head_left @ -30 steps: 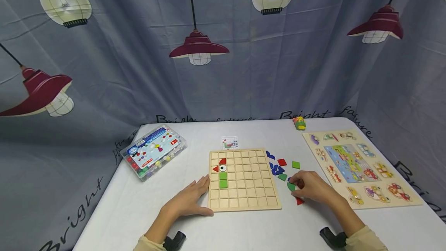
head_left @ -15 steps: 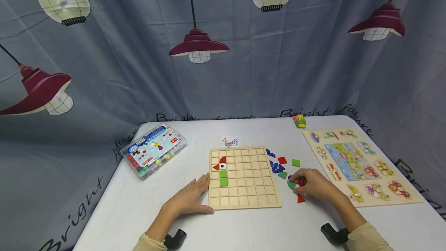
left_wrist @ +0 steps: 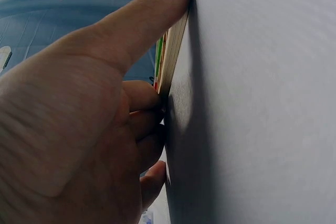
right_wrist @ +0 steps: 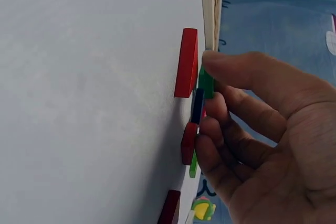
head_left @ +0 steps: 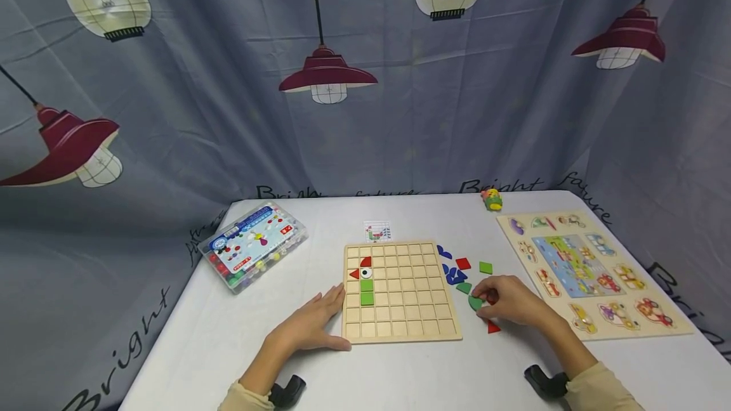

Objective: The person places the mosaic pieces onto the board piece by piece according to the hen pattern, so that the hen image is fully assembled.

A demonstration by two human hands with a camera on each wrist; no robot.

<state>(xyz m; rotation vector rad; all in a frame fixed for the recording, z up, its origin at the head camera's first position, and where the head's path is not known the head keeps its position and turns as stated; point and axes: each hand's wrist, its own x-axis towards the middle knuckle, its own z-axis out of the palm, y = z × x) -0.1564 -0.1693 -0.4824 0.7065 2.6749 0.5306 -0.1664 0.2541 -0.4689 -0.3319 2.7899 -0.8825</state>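
My left hand (head_left: 308,324) lies with fingers extended along the left edge of a wooden grid board (head_left: 401,331); its thumb reaches the near corner, and the left wrist view shows it against the board's side (left_wrist: 176,51). On the grid sit two green squares (head_left: 367,292), a white round piece with a black dot (head_left: 366,273) and two red pieces (head_left: 365,262). Right of the board, my right hand (head_left: 511,300) pinches a green rounded piece (right_wrist: 206,84) between thumb and fingers. Red pieces (right_wrist: 187,64) and a dark blue piece (right_wrist: 197,106) lie close by the fingers.
Blue pieces (head_left: 455,276), a red square (head_left: 463,264) and a green square (head_left: 485,267) lie right of the board. Behind it is a small picture card (head_left: 377,231). A clear plastic case (head_left: 251,246) stands left, a wooden puzzle (head_left: 588,271) right, a small toy (head_left: 492,200) at the back.
My right hand and the green rounded piece have shifted slightly left. A blue bit seen at the right fingertips earlier is now hidden in the head view. My left hand stays put.
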